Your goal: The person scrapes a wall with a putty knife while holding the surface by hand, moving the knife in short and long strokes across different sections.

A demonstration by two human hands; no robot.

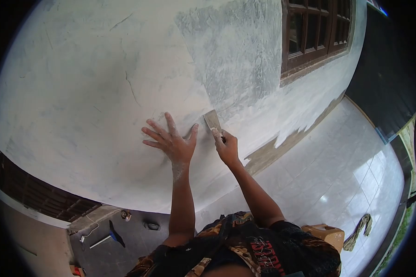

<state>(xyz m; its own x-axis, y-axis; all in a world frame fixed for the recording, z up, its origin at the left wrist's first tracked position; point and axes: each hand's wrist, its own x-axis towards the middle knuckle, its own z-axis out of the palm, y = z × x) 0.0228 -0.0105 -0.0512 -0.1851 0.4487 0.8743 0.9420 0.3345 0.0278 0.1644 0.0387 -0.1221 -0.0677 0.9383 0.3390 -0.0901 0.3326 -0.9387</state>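
Fingers spread, my left hand [174, 142] rests against the white-coated wall [97, 115], with pale powder on its fingertips and wrist. Just to its right, my right hand [227, 147] is wrapped round the handle of a putty knife [212, 120]. The flat metal blade points up and lies at the wall, near the edge between smooth white coating and a rougher grey patch [240, 55]. My right hand mostly hides the handle. Thin cracks show in the coating above my left hand.
A brown-framed window [309, 48] is at the upper right. Below are a tiled floor [305, 175], a tan plastic stool [326, 234] and a crumpled cloth [357, 232]. A broom [110, 237] and a dark object [151, 225] lie at the lower left.
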